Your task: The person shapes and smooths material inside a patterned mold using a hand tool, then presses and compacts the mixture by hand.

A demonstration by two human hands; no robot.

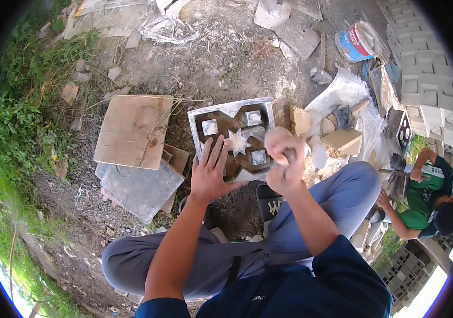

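A square metal mould (pixel 230 108) lies on the ground between my feet, with square blocks in its corners and a star-shaped piece (pixel 238 142) at its centre. My left hand (pixel 210 170) rests on the mould's near left side, fingers spread, nothing in its grasp. Over the right edge of the mould, my right hand (pixel 285 161) is raised with its fingers curled. It is smeared by motion, and whatever it may hold cannot be made out.
Boards (pixel 133 130) are stacked at the left. Broken chunks (pixel 343 141) lie on a white sack at the right, below a paint bucket (pixel 357 42). Another person (pixel 428 196) crouches at the far right, near stacked pale blocks (pixel 430 69). Green plants (pixel 12 111) line the left.
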